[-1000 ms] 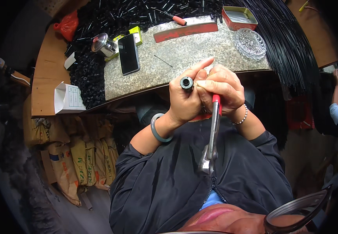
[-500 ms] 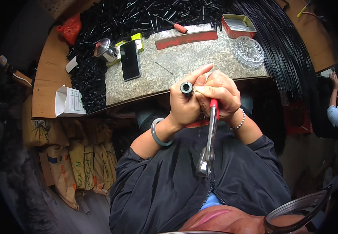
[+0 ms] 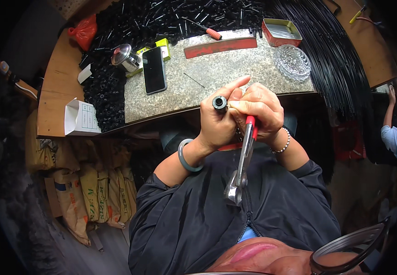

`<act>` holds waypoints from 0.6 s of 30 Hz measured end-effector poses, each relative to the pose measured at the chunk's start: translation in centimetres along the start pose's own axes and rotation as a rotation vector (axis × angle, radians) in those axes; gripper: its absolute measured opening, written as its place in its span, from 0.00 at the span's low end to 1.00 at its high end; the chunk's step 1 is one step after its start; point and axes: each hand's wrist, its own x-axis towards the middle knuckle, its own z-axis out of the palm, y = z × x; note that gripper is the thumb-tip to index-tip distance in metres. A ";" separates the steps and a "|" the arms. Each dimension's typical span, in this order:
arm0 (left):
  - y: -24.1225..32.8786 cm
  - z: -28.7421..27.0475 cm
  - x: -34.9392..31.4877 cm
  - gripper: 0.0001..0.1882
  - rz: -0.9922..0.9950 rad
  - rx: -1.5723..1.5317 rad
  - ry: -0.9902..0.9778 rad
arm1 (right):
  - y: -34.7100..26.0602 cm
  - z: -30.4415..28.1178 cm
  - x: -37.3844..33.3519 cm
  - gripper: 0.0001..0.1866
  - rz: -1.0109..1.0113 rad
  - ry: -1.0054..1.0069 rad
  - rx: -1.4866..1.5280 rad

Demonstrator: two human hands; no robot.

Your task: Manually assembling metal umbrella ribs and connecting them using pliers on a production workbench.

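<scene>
My left hand (image 3: 217, 123) is closed around a black tubular part (image 3: 219, 104); its round, hollow end faces up between thumb and fingers. Against it, my right hand (image 3: 263, 110) is closed on pliers (image 3: 244, 158) with red grips. Their metal head hangs down in front of my dark jacket. Thumb and fingertips of the right hand also pinch close beside the tube; what lies between them is too small to make out. Both hands meet just off the front edge of the stone-like slab (image 3: 162, 107). A thin dark rod (image 3: 194, 80) lies on that slab.
On the slab are a phone (image 3: 154, 71), a red bar (image 3: 220, 47) and a glass dish (image 3: 292, 62). Heaped black parts (image 3: 139, 23) and long black rods (image 3: 331, 55) border it. A red tin (image 3: 281, 32) and a metal pot (image 3: 126, 58) stand nearby. Sacks (image 3: 72, 201) sit below left.
The head of the pliers has swung slightly to the left. My hands keep almost the same place and hold. At the far right, another person's arm has shifted.
</scene>
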 end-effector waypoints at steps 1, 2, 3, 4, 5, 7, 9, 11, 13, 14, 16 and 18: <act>0.0 0.0 0.0 0.15 0.022 0.010 0.008 | 0.0 0.0 0.0 0.11 0.000 -0.001 0.001; 0.0 0.0 -0.1 0.15 0.021 0.010 0.009 | 0.0 0.0 0.0 0.11 0.002 -0.002 0.001; 0.0 0.0 -0.1 0.15 -0.006 -0.014 0.003 | 0.0 0.0 0.0 0.11 0.004 -0.003 0.001; 0.1 0.0 -0.2 0.15 -0.032 -0.037 -0.002 | 0.0 0.0 0.0 0.11 0.004 -0.003 0.003; 0.2 0.0 -0.2 0.15 -0.033 -0.036 -0.001 | 0.0 0.0 0.0 0.11 0.004 -0.010 0.003; 0.3 0.0 -0.3 0.15 -0.053 -0.044 0.012 | 0.0 0.1 0.0 0.11 0.005 -0.017 0.002; 0.0 0.0 -0.2 0.15 -0.014 0.002 0.014 | 0.0 0.3 0.0 0.11 0.002 0.020 -0.007; -0.2 0.0 -0.2 0.15 0.020 0.050 0.016 | 0.0 0.2 -0.1 0.11 0.008 0.013 0.000; -0.2 0.1 -0.1 0.16 0.013 0.022 0.036 | 0.0 0.2 0.0 0.11 0.014 0.006 0.004; -0.2 0.1 -0.1 0.16 0.010 0.022 0.035 | 0.0 0.2 0.0 0.11 0.012 0.007 0.016; -0.3 -0.1 -0.2 0.17 0.029 0.045 0.007 | 0.1 0.2 0.1 0.11 0.012 0.008 0.029; 0.0 -0.4 -0.1 0.18 0.017 0.050 -0.017 | 0.2 0.0 0.4 0.10 0.079 -0.008 0.041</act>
